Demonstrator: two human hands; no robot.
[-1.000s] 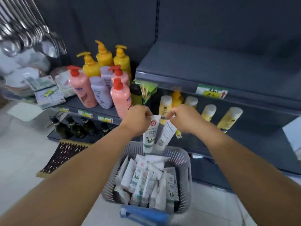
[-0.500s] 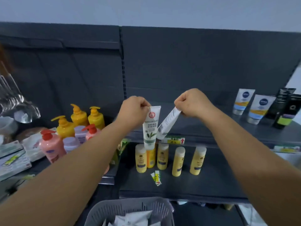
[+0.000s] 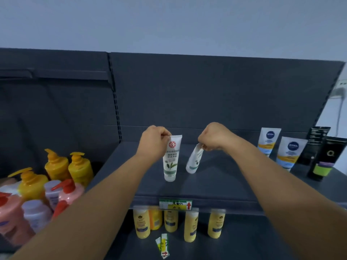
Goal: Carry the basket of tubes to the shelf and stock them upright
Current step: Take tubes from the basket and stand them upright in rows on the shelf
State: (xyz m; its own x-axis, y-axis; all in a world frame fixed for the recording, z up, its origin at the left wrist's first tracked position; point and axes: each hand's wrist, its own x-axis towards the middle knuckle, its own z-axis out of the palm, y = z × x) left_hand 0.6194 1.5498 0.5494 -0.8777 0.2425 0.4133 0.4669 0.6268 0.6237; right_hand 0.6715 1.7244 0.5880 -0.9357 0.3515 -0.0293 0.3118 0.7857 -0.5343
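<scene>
Tubes: two in play, one pinched by its crimped end in each hand. Left hand [image 3: 154, 142] dangles the left tube [image 3: 171, 158] cap-down, near vertical, over the shelf [image 3: 216, 184]. Right hand [image 3: 216, 138] holds the right tube [image 3: 195, 160] tilted, so it probably needs straightening. Basket's out of view.

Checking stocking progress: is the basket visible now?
No; only the left hand and right hand, each pinching a white plastic tube, show.
</scene>
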